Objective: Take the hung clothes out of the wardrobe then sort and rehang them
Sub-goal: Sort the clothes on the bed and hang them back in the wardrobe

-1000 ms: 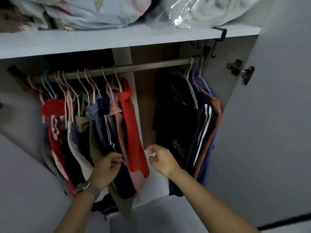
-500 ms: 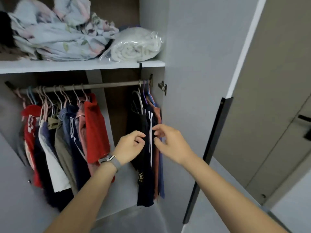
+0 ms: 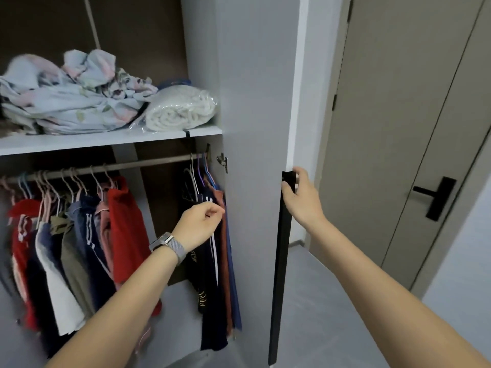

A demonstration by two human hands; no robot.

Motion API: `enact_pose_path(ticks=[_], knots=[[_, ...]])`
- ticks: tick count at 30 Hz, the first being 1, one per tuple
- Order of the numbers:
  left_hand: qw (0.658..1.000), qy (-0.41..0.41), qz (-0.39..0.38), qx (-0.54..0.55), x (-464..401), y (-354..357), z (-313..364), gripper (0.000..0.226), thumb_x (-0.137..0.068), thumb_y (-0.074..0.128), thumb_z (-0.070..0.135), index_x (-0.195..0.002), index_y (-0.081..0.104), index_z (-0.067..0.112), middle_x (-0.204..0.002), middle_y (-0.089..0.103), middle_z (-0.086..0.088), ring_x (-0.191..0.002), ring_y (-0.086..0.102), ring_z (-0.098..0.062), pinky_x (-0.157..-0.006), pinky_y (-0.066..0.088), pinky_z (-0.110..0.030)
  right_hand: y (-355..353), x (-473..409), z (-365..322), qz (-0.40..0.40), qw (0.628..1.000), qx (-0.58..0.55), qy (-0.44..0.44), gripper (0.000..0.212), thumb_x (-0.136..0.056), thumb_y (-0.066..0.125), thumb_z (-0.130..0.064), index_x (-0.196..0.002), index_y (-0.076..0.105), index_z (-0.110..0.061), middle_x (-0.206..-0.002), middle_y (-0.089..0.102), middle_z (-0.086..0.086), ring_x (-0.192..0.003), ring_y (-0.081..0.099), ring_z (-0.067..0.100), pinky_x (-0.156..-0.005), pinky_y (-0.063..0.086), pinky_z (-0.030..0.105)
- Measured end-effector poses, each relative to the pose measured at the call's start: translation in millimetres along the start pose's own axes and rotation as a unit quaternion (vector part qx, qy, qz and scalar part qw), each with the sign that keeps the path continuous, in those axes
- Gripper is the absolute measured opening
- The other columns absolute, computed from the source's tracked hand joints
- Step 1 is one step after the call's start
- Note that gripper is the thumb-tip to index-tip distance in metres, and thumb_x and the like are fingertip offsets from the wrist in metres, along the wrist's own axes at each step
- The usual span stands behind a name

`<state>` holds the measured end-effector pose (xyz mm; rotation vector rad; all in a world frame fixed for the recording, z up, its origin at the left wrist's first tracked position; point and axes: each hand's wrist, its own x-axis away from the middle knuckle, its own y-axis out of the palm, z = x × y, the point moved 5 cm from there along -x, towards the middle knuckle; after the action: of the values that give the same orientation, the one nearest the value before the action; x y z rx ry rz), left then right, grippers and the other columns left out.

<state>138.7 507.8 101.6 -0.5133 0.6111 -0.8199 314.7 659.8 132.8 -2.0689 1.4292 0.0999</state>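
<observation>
The wardrobe stands open with a metal rail point(image 3: 148, 163) under a white shelf point(image 3: 106, 140). A left bunch of hung clothes point(image 3: 79, 248), red, navy, white and olive, fills the rail's left half. A smaller right bunch of dark clothes point(image 3: 212, 282) hangs by the wardrobe's right wall. My left hand point(image 3: 199, 224), with a watch on the wrist, is pinched on the upper part of the dark clothes. My right hand point(image 3: 300, 197) grips the top of the long black handle point(image 3: 279, 274) on the open grey wardrobe door point(image 3: 255, 181).
On the shelf lie crumpled pale floral bedding point(image 3: 69, 96) and a rolled white blanket in plastic point(image 3: 180, 107). A beige room door point(image 3: 398, 128) with a black lever handle point(image 3: 435, 197) stands to the right. Grey floor point(image 3: 318, 314) lies below.
The view swung right and up. My right hand left the dark clothes and took hold of the door handle. My left hand moved from the left bunch to the dark clothes on the right.
</observation>
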Motion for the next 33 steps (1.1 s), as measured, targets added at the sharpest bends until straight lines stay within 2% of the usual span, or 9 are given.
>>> enact_pose_path(ticks=[6,8,11,15,18,22,25,29,33], knots=[[1.000,-0.016,0.015,-0.013,24.2,2.0,-20.3,0.014,-0.092,0.053,0.021,-0.096,0.064,0.027,-0.089,0.063,0.013,-0.077,0.059,-0.002,-0.062,0.037,-0.004,12.7,8.0,-25.4,-0.026,0.990,0.111,-0.087,0.025,-0.099,0.042,-0.019,-0.122,0.040,-0.009,-0.094,0.063,0.013,-0.083,0.058,0.034,-0.067,0.043,0.036],[0.999,-0.029,0.032,-0.012,32.6,-0.9,-29.3,0.014,-0.092,0.053,0.020,-0.096,0.065,0.026,-0.092,0.064,0.012,-0.081,0.061,-0.003,-0.063,0.038,-0.003,27.7,15.0,-40.1,-0.051,0.975,0.162,-0.141,0.018,-0.099,0.040,-0.010,-0.116,0.039,-0.006,-0.079,0.056,0.011,-0.069,0.052,0.032,-0.057,0.039,0.035],[0.997,-0.054,0.045,-0.012,44.6,-13.4,-47.8,0.015,-0.091,0.052,0.017,-0.096,0.066,0.023,-0.091,0.065,0.008,-0.080,0.062,-0.010,-0.064,0.039,-0.002,64.4,21.6,-65.5,-0.081,0.952,0.212,-0.206,0.018,-0.093,0.043,0.004,-0.105,0.036,-0.008,-0.076,0.048,0.002,-0.063,0.046,0.025,-0.048,0.027,0.029],[0.993,-0.085,0.073,-0.034,50.4,-56.6,-80.1,0.016,-0.091,0.052,0.017,-0.092,0.063,0.029,-0.090,0.067,0.007,-0.079,0.063,-0.011,-0.065,0.040,-0.003,124.4,22.9,-110.9,-0.126,0.928,0.248,-0.249,0.026,-0.093,0.048,-0.001,-0.092,0.025,-0.012,-0.061,0.033,-0.001,-0.050,0.033,0.016,-0.045,0.021,0.031],[0.986,-0.117,0.113,-0.036,55.0,-99.1,-105.4,0.015,-0.091,0.052,0.017,-0.095,0.064,0.026,-0.090,0.068,0.005,-0.080,0.064,-0.013,-0.064,0.041,-0.004,176.6,15.7,-145.8,-0.157,0.917,0.255,-0.263,0.023,-0.092,0.050,-0.003,-0.091,0.028,-0.011,-0.066,0.039,0.004,-0.055,0.039,0.020,-0.052,0.031,0.032],[0.977,-0.141,0.152,-0.047,62.1,-153.5,-135.2,0.014,-0.092,0.052,0.018,-0.095,0.064,0.026,-0.090,0.068,0.003,-0.079,0.064,-0.012,-0.063,0.041,-0.003,251.2,0.1,-174.1,-0.215,0.925,0.210,-0.233,0.015,-0.091,0.052,-0.007,-0.104,0.044,-0.008,-0.097,0.060,0.014,-0.086,0.060,0.031,-0.064,0.046,0.037],[0.969,-0.157,0.186,-0.036,61.4,-185.2,-156.7,0.016,-0.092,0.052,0.017,-0.093,0.064,0.027,-0.088,0.069,0.001,-0.078,0.064,-0.012,-0.062,0.043,-0.006,300.1,-16.8,-184.2,-0.231,0.929,0.196,-0.213,0.015,-0.093,0.052,-0.012,-0.107,0.049,-0.005,-0.106,0.060,0.015,-0.094,0.060,0.032,-0.068,0.045,0.036],[0.961,-0.189,0.196,0.036,58.3,-198.6,-180.1,0.019,-0.094,0.049,0.015,-0.091,0.065,0.024,-0.082,0.067,0.007,-0.068,0.060,0.002,-0.063,0.046,-0.015,338.3,-41.6,-196.7,-0.215,0.927,0.210,-0.223,0.019,-0.094,0.054,-0.018,-0.109,0.053,-0.007,-0.110,0.060,0.014,-0.100,0.060,0.033,-0.070,0.042,0.034],[0.951,-0.202,0.230,0.042,56.2,-211.2,-189.7,0.022,-0.095,0.047,0.014,-0.088,0.064,0.025,-0.077,0.065,0.010,-0.073,0.060,-0.007,-0.067,0.045,-0.021,360.6,-61.4,-197.2,-0.230,0.929,0.210,-0.202,0.019,-0.094,0.056,-0.026,-0.102,0.058,-0.009,-0.105,0.063,0.013,-0.096,0.061,0.033,-0.068,0.043,0.032]])
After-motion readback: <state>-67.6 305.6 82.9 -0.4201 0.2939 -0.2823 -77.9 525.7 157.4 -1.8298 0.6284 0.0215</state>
